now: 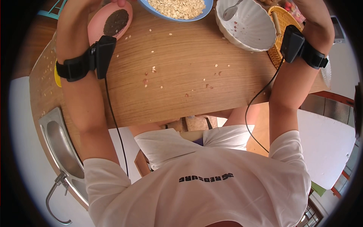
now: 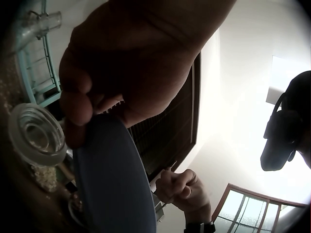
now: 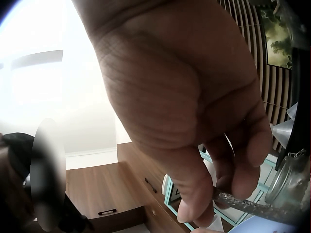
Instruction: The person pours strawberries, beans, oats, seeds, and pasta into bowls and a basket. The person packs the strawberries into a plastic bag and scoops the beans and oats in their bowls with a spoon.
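Note:
In the left wrist view my left hand [image 2: 131,63] grips the rim of a blue bowl [image 2: 114,179], seen from its outer side. Rolled oats [image 1: 177,8] fill this blue bowl [image 1: 206,13] at the top of the head view. Beside it, a pink oval dish [image 1: 99,22] holds dark seeds [image 1: 115,22]. My right hand [image 3: 184,92] pinches the patterned metal handle of a spoon [image 3: 257,208]; the handle's far end is hidden there. In the head view, a metal spoon [image 1: 231,11] leans inside a white scalloped bowl [image 1: 249,36] with reddish scraps. Most of both hands lies beyond the head view.
A wicker basket [image 1: 278,41] stands right of the white bowl. Oat flakes and reddish bits dot the wooden table [image 1: 170,68]. A sink [image 1: 62,140] is set at the left. A clear round lid [image 2: 36,133] and a glass jar [image 3: 287,187] show in the wrist views.

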`<state>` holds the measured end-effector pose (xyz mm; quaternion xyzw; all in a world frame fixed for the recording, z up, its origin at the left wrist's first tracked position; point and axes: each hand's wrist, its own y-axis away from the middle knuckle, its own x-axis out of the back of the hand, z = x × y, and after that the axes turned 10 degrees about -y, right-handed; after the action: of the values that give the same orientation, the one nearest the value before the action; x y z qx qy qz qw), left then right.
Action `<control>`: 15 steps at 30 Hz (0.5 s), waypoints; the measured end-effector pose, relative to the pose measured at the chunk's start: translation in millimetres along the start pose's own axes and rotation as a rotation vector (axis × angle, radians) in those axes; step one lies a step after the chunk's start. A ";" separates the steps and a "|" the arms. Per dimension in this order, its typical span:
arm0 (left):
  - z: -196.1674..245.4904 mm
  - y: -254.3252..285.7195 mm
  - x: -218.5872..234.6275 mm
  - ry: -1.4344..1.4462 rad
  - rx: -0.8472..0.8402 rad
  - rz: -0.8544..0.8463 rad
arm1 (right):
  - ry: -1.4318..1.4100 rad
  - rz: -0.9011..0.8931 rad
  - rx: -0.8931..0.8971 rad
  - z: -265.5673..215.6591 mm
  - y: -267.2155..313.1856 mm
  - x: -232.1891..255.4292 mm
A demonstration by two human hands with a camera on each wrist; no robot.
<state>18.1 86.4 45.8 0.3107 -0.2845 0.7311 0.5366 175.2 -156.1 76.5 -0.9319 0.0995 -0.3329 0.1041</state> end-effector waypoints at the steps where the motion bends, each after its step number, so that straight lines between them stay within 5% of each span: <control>1: 0.6 0.3 0.6 -0.001 0.002 0.000 | -0.044 0.028 0.013 -1.9 -0.4 -4.4; 4: 2.2 0.4 1.5 -0.019 -0.012 0.004 | -0.112 -0.014 -0.182 -26.0 -3.7 -4.9; 15: 1.1 0.4 -1.3 0.018 -0.019 0.035 | -0.099 -0.025 -0.097 -6.5 0.3 -3.7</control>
<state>18.1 84.7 45.5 0.2940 -0.2921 0.7405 0.5291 168.2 -156.2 79.1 -0.9524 0.0987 -0.2824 0.0592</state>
